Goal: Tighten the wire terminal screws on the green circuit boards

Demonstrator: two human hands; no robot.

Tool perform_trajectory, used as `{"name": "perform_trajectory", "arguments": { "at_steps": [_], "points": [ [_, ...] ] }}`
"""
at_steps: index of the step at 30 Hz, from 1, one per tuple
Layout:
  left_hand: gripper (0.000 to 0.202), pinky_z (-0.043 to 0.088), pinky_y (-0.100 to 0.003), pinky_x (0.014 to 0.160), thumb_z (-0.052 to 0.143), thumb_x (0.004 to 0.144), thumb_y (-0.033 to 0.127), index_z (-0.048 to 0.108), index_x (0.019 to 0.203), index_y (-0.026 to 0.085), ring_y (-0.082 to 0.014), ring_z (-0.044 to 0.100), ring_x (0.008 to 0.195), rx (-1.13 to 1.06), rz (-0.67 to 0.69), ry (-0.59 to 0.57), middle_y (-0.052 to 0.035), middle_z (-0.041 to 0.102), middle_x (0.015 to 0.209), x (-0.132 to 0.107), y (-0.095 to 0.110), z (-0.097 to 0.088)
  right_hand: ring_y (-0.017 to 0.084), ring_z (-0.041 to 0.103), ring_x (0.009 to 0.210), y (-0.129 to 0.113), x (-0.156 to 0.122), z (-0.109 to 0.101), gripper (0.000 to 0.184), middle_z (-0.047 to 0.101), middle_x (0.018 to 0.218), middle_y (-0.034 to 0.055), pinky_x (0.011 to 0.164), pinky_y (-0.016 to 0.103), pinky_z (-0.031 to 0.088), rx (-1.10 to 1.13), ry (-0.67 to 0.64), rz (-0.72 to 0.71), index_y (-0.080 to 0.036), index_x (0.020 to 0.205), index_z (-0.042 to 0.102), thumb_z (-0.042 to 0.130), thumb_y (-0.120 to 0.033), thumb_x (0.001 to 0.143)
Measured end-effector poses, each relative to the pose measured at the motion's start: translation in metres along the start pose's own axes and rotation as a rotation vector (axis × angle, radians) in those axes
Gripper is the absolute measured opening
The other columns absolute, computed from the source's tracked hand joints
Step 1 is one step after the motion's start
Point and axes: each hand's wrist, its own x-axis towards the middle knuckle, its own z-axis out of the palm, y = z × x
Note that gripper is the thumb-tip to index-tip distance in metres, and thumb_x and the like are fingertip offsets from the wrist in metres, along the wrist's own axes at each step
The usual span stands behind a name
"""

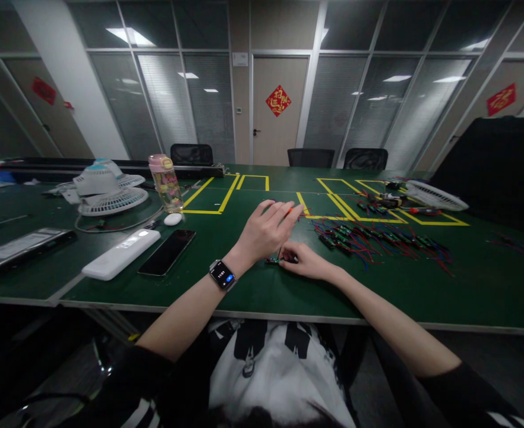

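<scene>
Small circuit board: a narrow green strip with lighter specks, on the green table, closer to the near edge than the far one; its finer parts are too small for me to make out.
Right hand: my thumb and fingers sit narrow at the board's right end; whether they pinch it, I cannot tell.
Left hand: raised over the board, fingers bent and side by side; an orange piece shows by them, but I cannot tell whether I hold it.
Wired boards: heaped to my right, green, tangled in red and blue wires.
Phone: black, on my left, toward the table's near edge.
</scene>
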Motion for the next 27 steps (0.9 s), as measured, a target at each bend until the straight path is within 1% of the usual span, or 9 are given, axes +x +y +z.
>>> {"name": "perform_trajectory", "arguments": {
  "at_steps": [4,8,10,11,14,16,20,25,27],
  "points": [
    [0.038,0.042,-0.035,0.089,0.041,0.094,0.023,0.046,0.131,0.013,-0.0198,0.058,0.097,-0.066,-0.003,0.031,-0.0104,0.064,0.108,-0.0005,0.0024,0.0001,0.011,0.045,0.058,0.0037,0.0007,0.0017,0.005,0.05,0.064,-0.0026,0.054,0.022,0.035,-0.014,0.006,0.006,-0.016,0.081,0.056,0.058,-0.018,0.077],
    [0.032,0.042,-0.035,0.08,0.046,0.094,0.035,0.054,0.118,0.016,-0.0192,0.057,0.086,-0.08,-0.001,0.049,-0.0066,0.065,0.092,-0.0005,0.0037,-0.0004,0.01,0.043,0.057,0.0084,0.0013,0.0045,0.006,0.05,0.064,-0.0028,0.053,0.022,0.034,-0.027,0.024,-0.002,-0.015,0.08,0.056,0.059,-0.019,0.077],
    [0.031,0.043,-0.035,0.08,0.047,0.093,0.038,0.056,0.112,0.016,-0.02,0.058,0.087,-0.077,0.003,0.066,-0.0071,0.065,0.093,0.0,0.004,-0.0009,0.01,0.043,0.056,0.0087,0.0013,0.005,0.006,0.05,0.065,-0.0027,0.053,0.022,0.034,-0.026,0.03,-0.002,-0.015,0.08,0.056,0.059,-0.019,0.077],
    [0.03,0.043,-0.035,0.082,0.047,0.093,0.036,0.056,0.112,0.016,-0.0204,0.058,0.089,-0.081,0.005,0.078,-0.008,0.065,0.096,0.0004,0.0042,-0.0013,0.01,0.043,0.056,0.0082,0.0011,0.0048,0.005,0.051,0.065,-0.0026,0.053,0.022,0.034,-0.025,0.029,-0.004,-0.015,0.08,0.056,0.059,-0.019,0.078],
    [0.027,0.044,-0.035,0.089,0.043,0.094,0.023,0.054,0.116,0.012,-0.0202,0.057,0.101,-0.11,0.019,0.118,-0.0106,0.064,0.111,0.0017,0.0053,-0.0027,0.01,0.045,0.057,0.0052,0.0007,0.0035,0.005,0.05,0.065,-0.0027,0.055,0.023,0.035,-0.016,0.023,-0.009,-0.015,0.081,0.057,0.058,-0.019,0.078],
    [0.029,0.044,-0.035,0.091,0.041,0.093,0.018,0.052,0.12,0.011,-0.0198,0.057,0.105,-0.134,0.019,0.127,-0.0109,0.063,0.115,0.0019,0.0062,-0.0029,0.011,0.045,0.057,0.0037,0.0005,0.0027,0.005,0.05,0.064,-0.0029,0.055,0.023,0.035,-0.012,0.022,-0.006,-0.015,0.082,0.057,0.058,-0.018,0.078],
    [0.03,0.045,-0.034,0.089,0.043,0.094,0.022,0.052,0.121,0.014,-0.0186,0.057,0.104,-0.217,-0.024,0.107,-0.0101,0.064,0.11,0.0004,0.0076,0.0005,0.01,0.044,0.056,0.0044,0.0004,0.0026,0.005,0.049,0.063,-0.0031,0.053,0.023,0.034,-0.021,0.026,0.0,-0.015,0.079,0.056,0.059,-0.019,0.078],
    [0.029,0.046,-0.032,0.081,0.051,0.091,0.034,0.057,0.115,0.019,-0.0173,0.055,0.091,-0.313,-0.186,0.142,-0.0067,0.06,0.097,-0.0024,0.0074,0.0063,0.011,0.044,0.058,0.0052,0.0006,0.0023,0.006,0.05,0.065,-0.0027,0.054,0.022,0.035,-0.012,0.018,-0.002,-0.015,0.082,0.056,0.059,-0.018,0.077],
    [0.03,0.046,-0.033,0.081,0.05,0.091,0.036,0.058,0.115,0.019,-0.0183,0.055,0.092,-0.31,-0.209,0.128,-0.0074,0.059,0.098,-0.0024,0.0064,0.0062,0.011,0.045,0.058,0.0031,0.0005,0.0013,0.006,0.049,0.065,-0.0028,0.054,0.022,0.035,-0.011,0.008,0.004,-0.015,0.082,0.057,0.059,-0.018,0.077]
  ]
}}
